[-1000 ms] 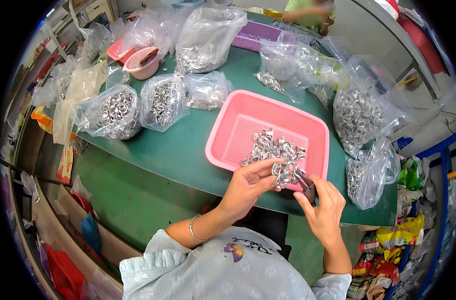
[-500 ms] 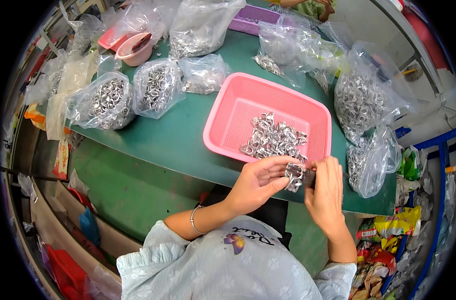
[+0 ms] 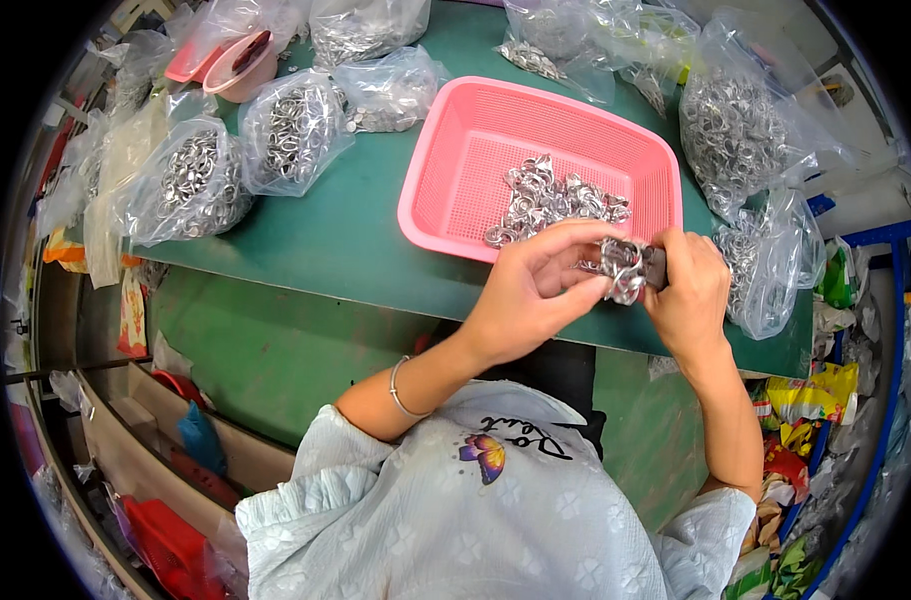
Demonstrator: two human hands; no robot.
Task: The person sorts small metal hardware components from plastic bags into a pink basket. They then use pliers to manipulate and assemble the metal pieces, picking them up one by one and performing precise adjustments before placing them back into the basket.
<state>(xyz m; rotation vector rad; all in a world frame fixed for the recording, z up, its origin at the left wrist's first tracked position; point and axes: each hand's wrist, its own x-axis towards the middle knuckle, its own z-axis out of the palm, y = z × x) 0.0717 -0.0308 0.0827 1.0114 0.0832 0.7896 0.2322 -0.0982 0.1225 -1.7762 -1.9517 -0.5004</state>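
A person's left hand point(image 3: 523, 300) and right hand point(image 3: 687, 295) meet over the near rim of a pink perforated plastic basket point(image 3: 455, 165) on a green table point(image 3: 305, 235). Fingers of both hands pinch a cluster of small shiny metal rings point(image 3: 623, 268). Clear bags of metal rings point(image 3: 190, 180) lie around.

Surface: green table point(image 3: 325, 230), under both hands.
Just beyond the hands: pink basket point(image 3: 455, 180).
Far left of them: clear bags of metal rings point(image 3: 190, 180).
Right of them: more ring bags point(image 3: 740, 125).
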